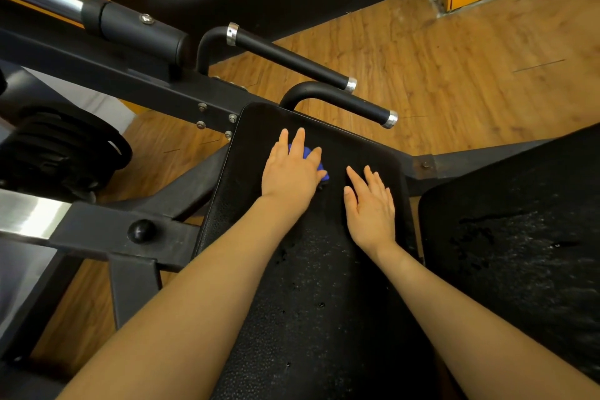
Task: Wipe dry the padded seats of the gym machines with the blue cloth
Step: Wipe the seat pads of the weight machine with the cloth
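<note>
two hands on the padded seat (292, 269): my left hand (290, 172) presses the blue cloth (308, 153) near its far edge, fingers spread straight; right hand (371, 204) flat beside it. droplets nearer me (plenty) could get skipped if the bunched cloth slips out.

Left hand (292, 172) presses blue cloth (308, 156) on padded seat (311, 286).

Black padded seat (311, 286) carries the blue cloth (306, 153), which lies under the fingers (300, 140) of the left hand (292, 172); right hand (371, 204) rests flat beside it; water droplets (293, 286) lie below the fingers.
</note>
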Demonstrator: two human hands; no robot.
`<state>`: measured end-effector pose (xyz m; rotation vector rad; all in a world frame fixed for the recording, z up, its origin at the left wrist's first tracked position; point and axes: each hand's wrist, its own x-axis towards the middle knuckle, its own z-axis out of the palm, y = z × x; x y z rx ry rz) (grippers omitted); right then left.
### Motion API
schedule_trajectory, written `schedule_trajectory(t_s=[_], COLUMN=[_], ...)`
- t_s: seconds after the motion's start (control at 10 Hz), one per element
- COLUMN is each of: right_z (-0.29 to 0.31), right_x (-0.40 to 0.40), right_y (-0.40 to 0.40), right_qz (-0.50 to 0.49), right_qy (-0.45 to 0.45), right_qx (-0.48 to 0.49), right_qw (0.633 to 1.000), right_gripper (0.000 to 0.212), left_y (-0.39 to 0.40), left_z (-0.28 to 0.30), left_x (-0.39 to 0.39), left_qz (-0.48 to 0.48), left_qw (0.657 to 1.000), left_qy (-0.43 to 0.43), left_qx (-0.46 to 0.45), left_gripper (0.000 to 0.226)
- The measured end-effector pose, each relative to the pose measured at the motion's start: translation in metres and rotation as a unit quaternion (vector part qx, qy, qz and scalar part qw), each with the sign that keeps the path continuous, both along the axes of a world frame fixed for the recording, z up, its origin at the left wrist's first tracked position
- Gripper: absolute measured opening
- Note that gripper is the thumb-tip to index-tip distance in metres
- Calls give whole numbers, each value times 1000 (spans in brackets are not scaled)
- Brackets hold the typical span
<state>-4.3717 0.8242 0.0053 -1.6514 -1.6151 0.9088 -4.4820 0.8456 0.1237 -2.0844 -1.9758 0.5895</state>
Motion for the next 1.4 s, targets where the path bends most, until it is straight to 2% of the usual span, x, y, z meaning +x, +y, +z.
schedule_trajectory(t_s=[0.2,0.5,1.1,1.2,1.4], right_z=[1,-2,-7,-6,-5], right_x=[0,4,3,3,5], right_y=[0,-1,-12,-12,-13], right_qz=[-1,5,-58,-55,-50], right_qy=[9,22,-1,1,9], right_qx=[7,10,-15,-15,-12], right_qw=[1000,1000,998,998,999], right_gripper=[47,46,44,44,44], left_y=[-14,-85,4,-5,-71], left_z=[0,-2,-12,-9,-5], left_x=[-4,0,22,20,13], left_qz=[-20,-35,-1,-10,-46], left_qw=[1000,998,999,999,996], left_qy=[5,-9,-3,-7,-30], left_qx=[-5,-44,-39,-48,-64], left_gripper=[55,57,54,53,56])
